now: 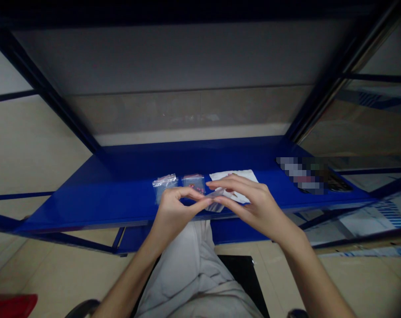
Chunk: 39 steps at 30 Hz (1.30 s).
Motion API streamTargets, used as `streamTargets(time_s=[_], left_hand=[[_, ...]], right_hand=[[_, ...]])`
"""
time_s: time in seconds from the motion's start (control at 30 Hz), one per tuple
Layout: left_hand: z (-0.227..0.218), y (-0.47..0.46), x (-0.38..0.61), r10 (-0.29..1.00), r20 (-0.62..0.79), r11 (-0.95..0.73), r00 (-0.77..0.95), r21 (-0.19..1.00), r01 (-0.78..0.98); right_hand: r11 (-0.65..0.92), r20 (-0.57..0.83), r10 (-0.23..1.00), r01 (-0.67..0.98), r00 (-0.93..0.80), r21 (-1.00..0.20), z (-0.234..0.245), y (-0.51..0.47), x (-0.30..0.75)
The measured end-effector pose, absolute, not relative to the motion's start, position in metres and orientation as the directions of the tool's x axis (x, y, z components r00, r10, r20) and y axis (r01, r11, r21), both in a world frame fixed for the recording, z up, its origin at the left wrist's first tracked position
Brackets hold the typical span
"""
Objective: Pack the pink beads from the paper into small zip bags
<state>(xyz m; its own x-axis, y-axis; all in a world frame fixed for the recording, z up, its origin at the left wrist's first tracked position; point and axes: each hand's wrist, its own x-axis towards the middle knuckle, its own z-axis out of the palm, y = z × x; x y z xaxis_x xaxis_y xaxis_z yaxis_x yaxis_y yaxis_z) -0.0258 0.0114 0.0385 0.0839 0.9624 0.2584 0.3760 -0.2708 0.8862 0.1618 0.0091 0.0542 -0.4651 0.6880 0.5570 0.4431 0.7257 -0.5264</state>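
Note:
Between my two hands, just over the front edge of the blue shelf (127, 161), is a small clear plastic zip bag (216, 206). My left hand (177, 205) pinches its upper edge between thumb and forefinger. On the other side my right hand (250, 198) grips the bag near its mouth, thumb below and fingers above. Behind my left hand lies a stack of clear zip bags (162, 183). Beside it is another zip bag (193, 181) with small reddish pieces in it. A white sheet (245, 176) with small items on it is partly hidden by my right hand.
At the shelf's right end lies a pixelated object (301, 174) next to something dark. Blue uprights (67, 112) frame the shelf on both sides. Below are my legs in light trousers (190, 274) and a black seat (245, 269). Something red (11, 304) shows at lower left.

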Motion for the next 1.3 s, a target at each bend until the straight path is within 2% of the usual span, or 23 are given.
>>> streamTargets(time_s=[0.23,0.4,0.63,0.73,0.9,1.07,1.17,1.3], left_hand=[[0.044,0.007,-0.026,0.962,0.088,-0.138,0.258,0.974,0.180],[0.046,0.005,-0.032,0.948,0.051,-0.123,0.313,0.969,0.215],[0.043,0.004,-0.036,0.955,0.031,-0.082,0.296,0.984,0.161],[0.043,0.003,-0.037,0.962,0.039,-0.084,0.271,0.984,0.156],[0.044,0.002,-0.035,0.947,0.134,-0.207,0.291,0.949,0.237],[0.041,0.003,-0.030,0.952,0.242,-0.298,0.189,0.873,0.385],[0.036,0.004,-0.024,0.912,0.384,-0.400,0.142,0.764,0.507],[0.029,0.006,-0.021,0.809,0.569,-0.544,0.147,0.628,0.556]], right_hand=[[0.703,0.555,0.711,0.454,-0.432,-0.547,0.052,0.009,0.165],[0.662,0.514,0.749,0.467,-0.418,-0.586,0.052,0.007,0.164],[0.756,0.565,0.654,0.431,-0.503,-0.492,0.056,0.004,0.164],[0.755,0.529,0.655,0.490,-0.539,-0.436,0.058,0.000,0.164],[0.694,0.396,0.716,0.649,-0.575,-0.313,0.056,-0.003,0.160],[0.686,0.358,0.720,0.684,-0.594,-0.246,0.046,0.002,0.155],[0.661,0.356,0.747,0.683,-0.562,-0.310,0.040,0.006,0.152],[0.641,0.362,0.763,0.555,-0.536,-0.530,0.034,0.010,0.150]])
